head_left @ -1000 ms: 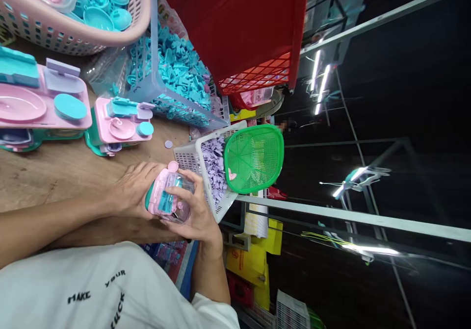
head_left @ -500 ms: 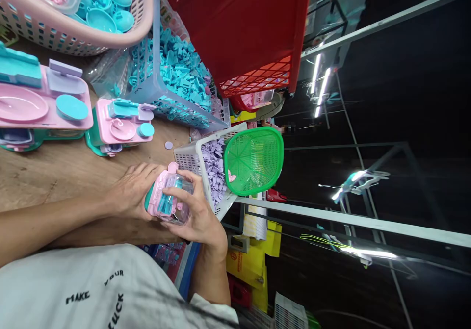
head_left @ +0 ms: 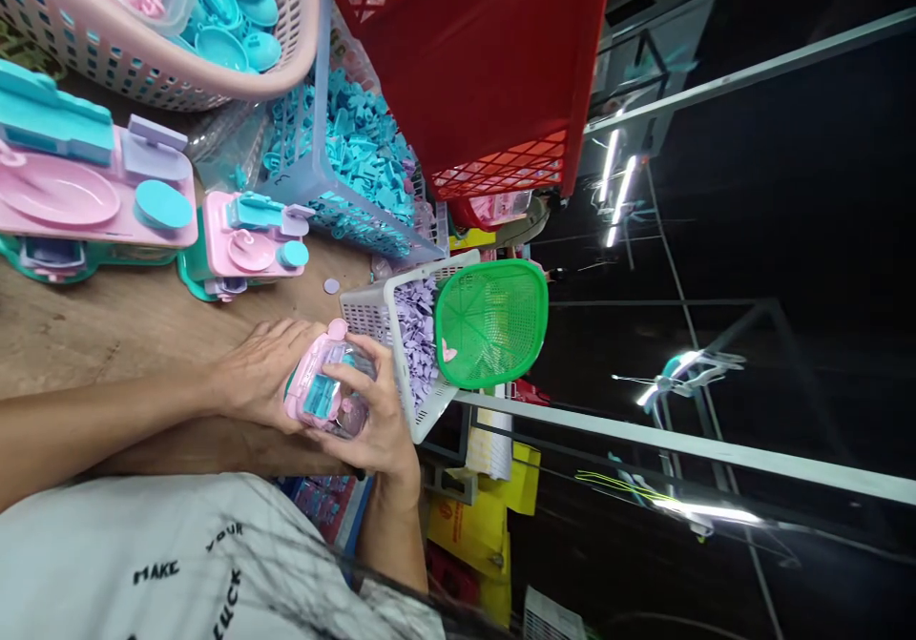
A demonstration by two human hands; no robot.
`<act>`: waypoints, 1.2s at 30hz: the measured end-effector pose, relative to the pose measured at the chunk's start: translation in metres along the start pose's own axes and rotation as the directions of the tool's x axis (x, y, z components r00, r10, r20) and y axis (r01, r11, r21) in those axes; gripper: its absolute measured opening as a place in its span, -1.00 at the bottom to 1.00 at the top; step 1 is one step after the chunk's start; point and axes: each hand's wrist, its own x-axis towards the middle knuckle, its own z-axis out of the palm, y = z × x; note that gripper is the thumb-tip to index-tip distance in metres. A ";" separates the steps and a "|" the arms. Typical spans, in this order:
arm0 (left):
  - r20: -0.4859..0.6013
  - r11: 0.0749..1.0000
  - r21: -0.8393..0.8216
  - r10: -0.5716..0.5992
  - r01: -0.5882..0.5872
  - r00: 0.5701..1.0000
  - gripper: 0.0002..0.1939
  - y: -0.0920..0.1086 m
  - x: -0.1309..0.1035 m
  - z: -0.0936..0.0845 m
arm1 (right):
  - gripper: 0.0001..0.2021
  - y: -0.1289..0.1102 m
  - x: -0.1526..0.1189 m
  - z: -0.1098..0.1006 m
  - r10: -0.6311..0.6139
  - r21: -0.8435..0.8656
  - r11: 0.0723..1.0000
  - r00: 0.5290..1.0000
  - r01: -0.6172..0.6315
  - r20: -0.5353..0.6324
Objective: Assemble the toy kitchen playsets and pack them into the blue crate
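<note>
Pink plastic, with teal parts, a green edge and a clear rounded shell, made up the toy (head_left: 319, 394) held between the two bare hands. The left hand (head_left: 261, 378) lay against its pink side, fingers close together; its thumb was hard to make out. The right hand (head_left: 379, 416) gripped the clear shell with fingers curved and parted, one reaching across toward the teal piece, which they partly hid. A round pink tab (head_left: 338, 329) stuck out between the hands.

A white printed shirt (head_left: 172, 554) showed below the left hand, cut off by the frame and crossed by blurred dark strands.

Just beyond the left hand, a flat lilac disc (head_left: 331, 286) lay on the brown wooden table (head_left: 93, 335). Past it stood a pink and green toy kitchen (head_left: 247, 244) with a teal oval top piece, and to its left a larger similar kitchen (head_left: 78, 182), cut off at the left edge.

Beside the right hand stood a white slotted basket (head_left: 368, 306) of lilac pieces, partly covered by a green mesh basket (head_left: 493, 325). Farther from the hands were a translucent blue crate (head_left: 343, 206) of teal pieces, a pink perforated basket (head_left: 164, 63) of teal spoon-like shapes, cut off at the top, and a red crate (head_left: 493, 58) whose contents were mostly hidden. Bright lights (head_left: 615, 182) shone well beyond the right hand against blackness.
</note>
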 end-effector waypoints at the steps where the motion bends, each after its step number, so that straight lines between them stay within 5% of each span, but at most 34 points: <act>1: 0.004 1.000 -0.001 -0.003 0.003 1.000 -0.03 0.001 0.001 -0.001 | -0.33 0.001 -0.001 0.001 -0.003 0.009 1.000 1.000 0.003 -0.009; 19: 0.045 0.998 0.001 -0.059 0.059 0.997 -0.25 0.012 0.002 -0.009 | -0.32 -0.026 0.009 -0.015 0.147 -0.112 0.985 0.982 -0.134 0.119; 29: 0.055 0.996 0.000 -0.084 0.085 0.995 -0.18 0.013 0.001 -0.009 | -0.31 -0.024 0.003 -0.010 0.152 -0.110 0.984 0.984 -0.142 0.088; 36: 0.052 0.996 -0.007 -0.088 0.089 0.995 -0.18 0.014 0.001 -0.008 | -0.28 -0.038 0.018 -0.020 0.189 -0.201 0.968 0.965 -0.151 0.184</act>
